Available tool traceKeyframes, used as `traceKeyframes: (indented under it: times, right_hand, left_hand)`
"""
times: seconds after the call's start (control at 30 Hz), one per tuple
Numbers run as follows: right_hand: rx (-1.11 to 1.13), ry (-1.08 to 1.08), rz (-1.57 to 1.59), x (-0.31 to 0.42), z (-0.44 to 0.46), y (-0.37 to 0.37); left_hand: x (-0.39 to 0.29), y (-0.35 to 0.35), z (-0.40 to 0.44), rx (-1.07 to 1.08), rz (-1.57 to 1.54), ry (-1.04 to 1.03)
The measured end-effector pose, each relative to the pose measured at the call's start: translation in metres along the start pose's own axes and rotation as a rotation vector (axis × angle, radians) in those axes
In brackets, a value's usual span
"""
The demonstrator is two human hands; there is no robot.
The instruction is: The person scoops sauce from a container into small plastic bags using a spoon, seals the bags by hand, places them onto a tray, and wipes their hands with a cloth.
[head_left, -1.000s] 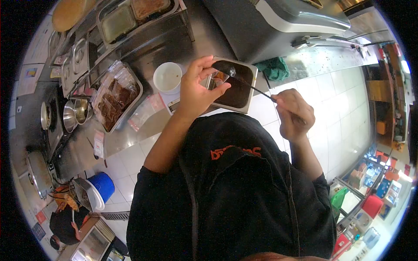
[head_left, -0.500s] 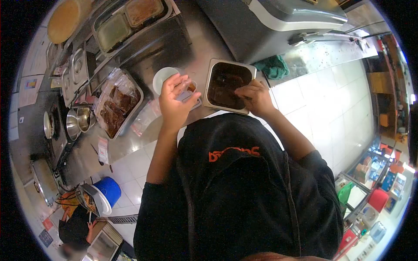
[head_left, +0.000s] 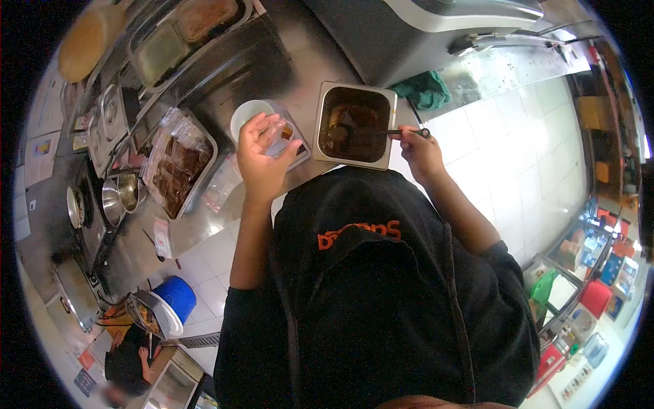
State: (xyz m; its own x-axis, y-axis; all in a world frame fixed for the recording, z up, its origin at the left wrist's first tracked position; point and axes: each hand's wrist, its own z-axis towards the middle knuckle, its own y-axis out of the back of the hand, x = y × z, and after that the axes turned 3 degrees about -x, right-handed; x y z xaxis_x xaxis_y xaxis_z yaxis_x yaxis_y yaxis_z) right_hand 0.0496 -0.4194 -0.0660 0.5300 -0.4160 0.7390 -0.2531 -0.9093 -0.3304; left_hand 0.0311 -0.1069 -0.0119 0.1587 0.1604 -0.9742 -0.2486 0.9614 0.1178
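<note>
My right hand (head_left: 421, 150) grips the black handle of a ladle (head_left: 395, 132), whose head sits in dark brown sauce (head_left: 364, 126) inside a square metal container (head_left: 319, 129). My left hand (head_left: 262, 160) is raised, fingers and thumb curved around a clear plastic bag (head_left: 278, 131) with a little brown stuff at its bottom. The bag is partly hidden by the fingers. It is above what looks like a small scale (head_left: 302, 151), just left of the metal container. Behind my left fingers stands a white bowl (head_left: 246, 109).
A metal tray (head_left: 212, 153) of bagged brown portions lies to the left, with loose plastic (head_left: 221, 187) beside it. A green cloth (head_left: 422, 91) lies beyond the sauce container. Another person (head_left: 128, 361) works at lower left near a blue bucket (head_left: 175, 300).
My right hand has moved slightly right, and the ladle's handle now shows clearly. My left hand has shifted a little left. The view has tilted slightly.
</note>
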Motion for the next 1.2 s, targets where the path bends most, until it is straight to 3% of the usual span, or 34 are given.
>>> traceKeyframes:
  times: [0.27,0.37,0.57,0.7,1.07,1.2]
  right_hand:
    - [-0.08,-0.03,0.135,-0.007,-0.001,0.014]
    - [-0.068,0.053,0.073,-0.013,0.006,0.024]
    - [-0.029,0.265,0.29,0.029,-0.02,-0.009]
    - [0.162,0.473,0.295,0.059,-0.045,-0.037]
    - [0.397,1.181,-0.497,0.09,-0.084,-0.065]
    - [0.378,1.148,-0.422,0.086,-0.083,-0.066]
  left_hand:
    - [0.002,-0.008,0.004,0.029,-0.04,0.028]
    - [0.0,-0.011,0.005,0.04,-0.058,0.036]
    - [-0.009,-0.026,0.011,0.098,-0.13,0.001]
    - [-0.018,-0.034,0.02,0.149,-0.135,-0.006]
    - [-0.035,-0.037,0.027,0.166,-0.233,-0.082]
    - [-0.031,-0.036,0.025,0.172,-0.24,-0.092]
